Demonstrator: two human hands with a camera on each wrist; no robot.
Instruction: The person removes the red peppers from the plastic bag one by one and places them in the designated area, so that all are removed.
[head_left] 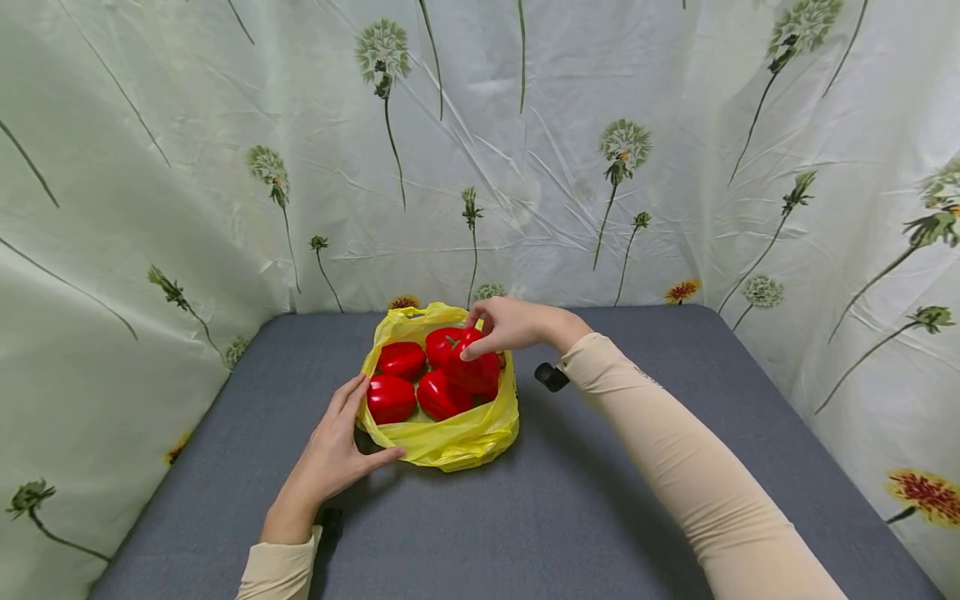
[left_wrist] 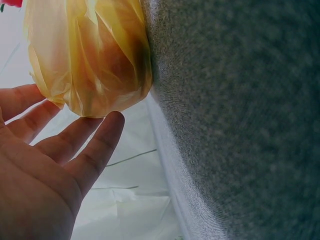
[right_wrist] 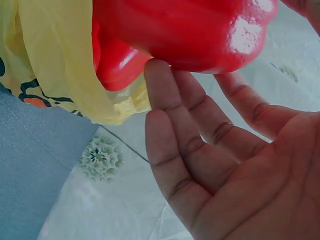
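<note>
A yellow plastic bag stands on the grey table with its mouth spread wide. Inside lie several shiny red bell peppers. My right hand grips one red bell pepper by its upper end, over the right part of the bag's mouth; its green stem shows. In the right wrist view the fingers lie along the side of this bell pepper. My left hand rests against the bag's left side, thumb spread toward the front. The left wrist view shows nearly straight fingertips touching the bag.
The grey table reaches back to a pale curtain printed with dandelions and other flowers, which hangs behind and at both sides. A small black device sits under the right wrist, and another dark one at the left wrist.
</note>
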